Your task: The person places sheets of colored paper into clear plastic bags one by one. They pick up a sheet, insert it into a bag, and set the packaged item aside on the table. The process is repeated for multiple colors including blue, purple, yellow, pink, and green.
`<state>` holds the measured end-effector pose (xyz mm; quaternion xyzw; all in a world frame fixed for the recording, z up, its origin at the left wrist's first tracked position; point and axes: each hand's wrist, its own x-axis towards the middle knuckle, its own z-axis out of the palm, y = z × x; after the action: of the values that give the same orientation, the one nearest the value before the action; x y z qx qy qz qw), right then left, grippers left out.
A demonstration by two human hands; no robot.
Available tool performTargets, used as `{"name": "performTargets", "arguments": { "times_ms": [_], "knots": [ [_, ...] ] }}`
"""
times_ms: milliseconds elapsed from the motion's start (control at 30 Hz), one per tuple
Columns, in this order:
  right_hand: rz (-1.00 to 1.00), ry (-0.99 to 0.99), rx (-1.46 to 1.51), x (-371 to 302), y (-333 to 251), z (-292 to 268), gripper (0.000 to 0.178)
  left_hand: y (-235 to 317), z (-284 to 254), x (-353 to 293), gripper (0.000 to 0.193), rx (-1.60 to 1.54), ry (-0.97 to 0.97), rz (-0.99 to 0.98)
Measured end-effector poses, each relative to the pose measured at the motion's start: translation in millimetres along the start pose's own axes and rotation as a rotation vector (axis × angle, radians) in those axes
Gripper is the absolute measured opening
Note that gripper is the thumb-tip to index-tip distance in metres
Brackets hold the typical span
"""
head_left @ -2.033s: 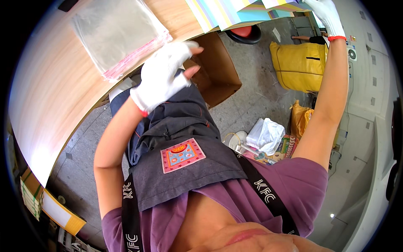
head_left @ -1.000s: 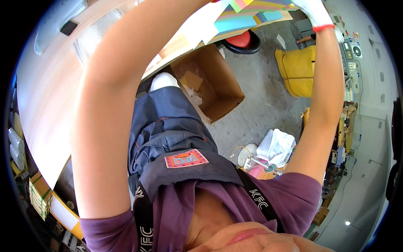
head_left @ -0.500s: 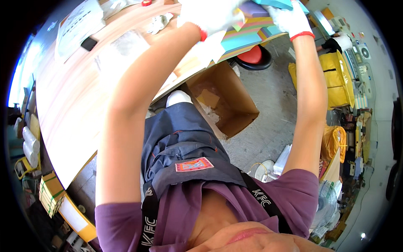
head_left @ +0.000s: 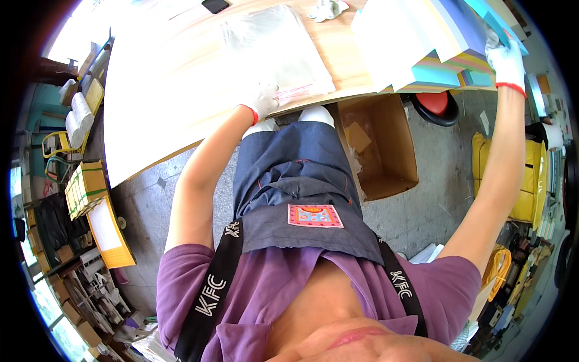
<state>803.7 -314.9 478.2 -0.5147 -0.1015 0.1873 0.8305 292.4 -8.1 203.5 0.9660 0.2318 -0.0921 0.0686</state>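
Note:
My left hand [head_left: 263,101], in a white glove with a red cuff, is at the table's near edge. Its fingers look slightly apart and touch the near left corner of a pile of clear plastic bags [head_left: 280,51] with a pinkish strip along the near side. At the upper right, my right hand [head_left: 506,61], gloved the same way, grips the edge of some blue paper [head_left: 491,19]. That paper lies at the right end of a tall stack of coloured paper [head_left: 431,75] in layers of blue, yellow, pink and purple. Some right fingertips are hidden.
The pale wooden table [head_left: 181,78] bears a black phone [head_left: 215,6] and a loose glove [head_left: 329,9]. Below its edge stands an open cardboard box [head_left: 386,148], near a red and black stool [head_left: 433,107]. A yellow bag [head_left: 528,175] lies at the right.
My left hand has left the paper stack and come down leftward to the plastic bags. My right hand stays at the blue paper. The view has shifted, showing more of the table's near edge.

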Motion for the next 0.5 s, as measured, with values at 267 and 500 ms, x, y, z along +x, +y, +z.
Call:
{"name": "performTargets", "arguments": {
  "times_ms": [267,500],
  "knots": [
    [-0.053,0.042,0.039,-175.8,23.1,50.8,0.021,-27.3,24.4,5.2,0.031,0.119,0.201,-0.033],
    [0.212,-0.061,-0.102,-287.3,105.6,33.2,0.054,-60.8,18.5,13.3,0.019,-0.148,0.232,0.054]
  ]
}}
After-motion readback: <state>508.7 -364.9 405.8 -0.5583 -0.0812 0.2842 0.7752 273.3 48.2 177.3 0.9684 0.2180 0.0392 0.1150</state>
